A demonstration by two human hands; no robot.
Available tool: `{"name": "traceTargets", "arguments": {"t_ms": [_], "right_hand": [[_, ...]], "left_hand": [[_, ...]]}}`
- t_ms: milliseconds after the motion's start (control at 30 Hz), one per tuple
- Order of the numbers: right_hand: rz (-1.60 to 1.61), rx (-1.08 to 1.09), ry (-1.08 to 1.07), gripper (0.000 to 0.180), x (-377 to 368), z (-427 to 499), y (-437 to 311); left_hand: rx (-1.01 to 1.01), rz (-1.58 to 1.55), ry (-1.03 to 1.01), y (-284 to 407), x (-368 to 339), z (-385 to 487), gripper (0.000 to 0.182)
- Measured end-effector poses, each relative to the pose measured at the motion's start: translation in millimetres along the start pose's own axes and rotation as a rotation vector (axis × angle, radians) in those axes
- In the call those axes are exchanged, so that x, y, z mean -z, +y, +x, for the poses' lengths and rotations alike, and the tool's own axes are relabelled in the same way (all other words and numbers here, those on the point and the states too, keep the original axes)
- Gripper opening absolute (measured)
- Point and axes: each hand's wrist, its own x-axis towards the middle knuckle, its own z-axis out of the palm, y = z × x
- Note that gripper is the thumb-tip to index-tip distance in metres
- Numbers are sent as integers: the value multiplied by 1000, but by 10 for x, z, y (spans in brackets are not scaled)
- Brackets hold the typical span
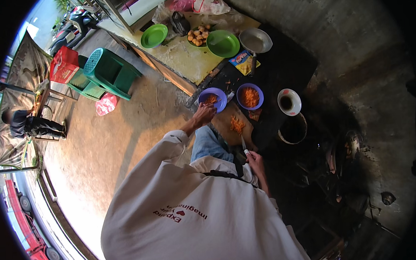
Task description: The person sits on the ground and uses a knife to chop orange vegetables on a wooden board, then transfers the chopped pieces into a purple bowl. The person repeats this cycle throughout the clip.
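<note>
My left hand [206,114] reaches over the near rim of a purple bowl [220,95]; its fingers are at some shredded orange food, likely carrot [211,99], and whether they pinch any is too small to tell. My right hand [255,160] grips the white handle of a knife [243,143]. The blade points at a pile of orange shreds [237,125] on a wooden cutting board [225,126]. Beyond the board, a second purple bowl [261,103] holds more orange shreds [250,97].
A white bowl with dark liquid [286,104] rests by a dark pot [301,136] at right. Beyond are a saucepan [255,40], a food packet [241,63], green plates [223,44] and fried balls [198,36]. Green plastic stools [104,70] and a person [23,122] are at left.
</note>
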Motion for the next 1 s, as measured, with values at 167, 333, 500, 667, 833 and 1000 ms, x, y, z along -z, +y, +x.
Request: {"name": "traceTargets", "arguments": {"t_ms": [167, 333, 500, 667, 833, 1000], "right_hand": [[1, -11, 15, 31, -10, 23, 48], [-12, 49, 21, 31, -13, 36, 65], [-17, 20, 21, 31, -56, 69, 26], [-42, 50, 32, 32, -88, 94, 129], [-270, 222, 90, 34, -157, 283, 318], [-247, 401, 104, 34, -295, 441, 180]], "left_hand": [[-95, 55, 156, 189, 153, 8, 19], [-124, -88, 259, 523, -66, -23, 20], [-46, 45, 143, 761, -496, -92, 27], [66, -27, 247, 803, -672, -123, 27], [148, -97, 138, 775, -623, -509, 48], [146, -121, 98, 868, -619, -823, 69]]}}
